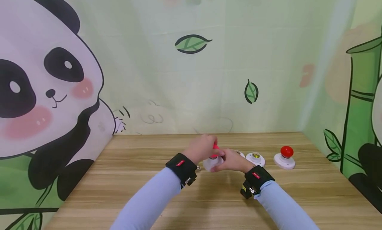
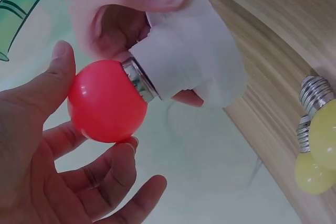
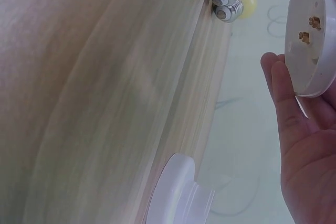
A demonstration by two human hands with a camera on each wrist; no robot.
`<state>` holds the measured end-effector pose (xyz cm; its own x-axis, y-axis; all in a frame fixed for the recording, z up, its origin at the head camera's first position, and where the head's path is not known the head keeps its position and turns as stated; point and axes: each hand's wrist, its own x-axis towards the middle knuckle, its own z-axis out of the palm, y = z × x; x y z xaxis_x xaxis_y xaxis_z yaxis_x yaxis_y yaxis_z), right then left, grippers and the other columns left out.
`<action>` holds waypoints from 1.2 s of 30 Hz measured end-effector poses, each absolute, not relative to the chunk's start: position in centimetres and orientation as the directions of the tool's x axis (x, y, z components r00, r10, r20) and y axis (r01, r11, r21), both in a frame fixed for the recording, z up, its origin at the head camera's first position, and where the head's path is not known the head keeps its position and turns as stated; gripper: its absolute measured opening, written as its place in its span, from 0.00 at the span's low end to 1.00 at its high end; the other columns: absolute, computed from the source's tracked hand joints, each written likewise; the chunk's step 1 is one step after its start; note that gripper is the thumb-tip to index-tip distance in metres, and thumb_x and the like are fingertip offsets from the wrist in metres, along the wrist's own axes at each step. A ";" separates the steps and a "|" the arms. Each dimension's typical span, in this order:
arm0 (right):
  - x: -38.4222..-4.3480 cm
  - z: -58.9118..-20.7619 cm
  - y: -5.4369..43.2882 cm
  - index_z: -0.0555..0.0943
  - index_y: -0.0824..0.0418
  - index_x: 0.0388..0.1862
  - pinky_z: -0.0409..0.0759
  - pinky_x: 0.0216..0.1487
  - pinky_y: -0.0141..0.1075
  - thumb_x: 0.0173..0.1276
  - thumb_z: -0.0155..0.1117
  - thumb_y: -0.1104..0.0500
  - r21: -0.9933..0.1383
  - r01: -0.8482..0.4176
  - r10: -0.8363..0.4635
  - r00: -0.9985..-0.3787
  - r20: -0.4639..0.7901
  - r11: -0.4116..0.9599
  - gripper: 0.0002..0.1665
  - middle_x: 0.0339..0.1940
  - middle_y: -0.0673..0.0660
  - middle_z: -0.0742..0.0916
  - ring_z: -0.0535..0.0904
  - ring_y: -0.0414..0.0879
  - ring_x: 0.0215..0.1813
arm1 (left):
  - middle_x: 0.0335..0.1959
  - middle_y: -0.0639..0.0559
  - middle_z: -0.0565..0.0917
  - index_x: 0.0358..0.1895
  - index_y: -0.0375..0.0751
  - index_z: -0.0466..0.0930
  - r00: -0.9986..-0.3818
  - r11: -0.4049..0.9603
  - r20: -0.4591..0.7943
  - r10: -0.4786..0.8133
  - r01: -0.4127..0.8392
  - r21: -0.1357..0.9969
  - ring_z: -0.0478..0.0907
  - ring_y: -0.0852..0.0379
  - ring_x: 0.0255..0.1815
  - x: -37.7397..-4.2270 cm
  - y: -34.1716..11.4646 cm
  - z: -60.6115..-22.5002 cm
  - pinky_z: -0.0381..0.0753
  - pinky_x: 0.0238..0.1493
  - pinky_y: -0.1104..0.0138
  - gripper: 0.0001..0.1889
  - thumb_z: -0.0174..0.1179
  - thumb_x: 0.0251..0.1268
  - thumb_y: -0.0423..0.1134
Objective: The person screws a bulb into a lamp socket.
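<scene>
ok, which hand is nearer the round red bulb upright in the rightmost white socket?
Right. The right hand is left of that bulb, gripping another round white socket; the left hand, fingers around a second round red bulb, is farther left.

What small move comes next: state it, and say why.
Probably, the left hand should twist the red bulb slightly into the white socket while the right hand steadies it: the left pinches the bulb, the right holds the socket, and some metal base shows between bulb and socket.
</scene>
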<state>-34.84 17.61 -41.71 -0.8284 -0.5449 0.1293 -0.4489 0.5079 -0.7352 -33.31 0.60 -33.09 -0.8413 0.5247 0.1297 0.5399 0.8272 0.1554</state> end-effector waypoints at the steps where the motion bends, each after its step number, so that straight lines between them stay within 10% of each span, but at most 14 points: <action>1: -34.8 -41.7 17.6 0.77 0.59 0.57 0.80 0.54 0.43 0.53 0.77 0.48 -0.736 -0.449 -0.547 -0.827 0.129 0.506 0.34 0.51 0.54 0.86 0.81 0.47 0.50 | 0.27 0.57 0.78 0.34 0.45 0.79 -0.844 0.831 0.134 0.520 0.535 0.150 0.73 0.60 0.28 -33.3 0.7 -33.1 0.72 0.25 0.70 0.19 0.65 0.58 0.58; 13: -34.7 -41.3 17.4 0.76 0.59 0.60 0.80 0.54 0.42 0.53 0.77 0.48 -0.735 -0.456 -0.548 -0.825 0.137 0.503 0.37 0.53 0.56 0.85 0.81 0.48 0.51 | 0.45 0.49 0.79 0.56 0.43 0.75 -0.852 0.804 0.089 0.516 0.518 0.292 0.75 0.57 0.37 -33.8 -0.1 -32.4 0.78 0.40 0.67 0.29 0.69 0.55 0.56; 25: -34.7 -41.6 17.4 0.73 0.57 0.64 0.79 0.54 0.43 0.53 0.77 0.50 -0.752 -0.445 -0.559 -0.820 0.124 0.486 0.40 0.53 0.58 0.83 0.79 0.48 0.51 | 0.18 0.58 0.70 0.28 0.45 0.75 -0.881 0.881 0.178 0.438 0.461 0.111 0.67 0.61 0.19 -33.0 0.3 -32.8 0.65 0.16 0.68 0.17 0.64 0.61 0.54; 36: -34.3 -41.4 17.4 0.77 0.60 0.56 0.79 0.53 0.44 0.54 0.76 0.50 -0.738 -0.443 -0.541 -0.831 0.126 0.509 0.32 0.49 0.55 0.86 0.81 0.47 0.49 | 0.39 0.51 0.85 0.45 0.40 0.84 -0.825 0.789 0.084 0.558 0.559 0.255 0.77 0.58 0.35 -32.9 0.1 -32.2 0.78 0.39 0.69 0.10 0.65 0.62 0.37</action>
<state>-34.34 17.44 -41.42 -0.8314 -0.5412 0.1258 -0.4433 0.5094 -0.7375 -32.92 0.08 -32.16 -0.8254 0.5582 0.0841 0.5594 0.7888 0.2547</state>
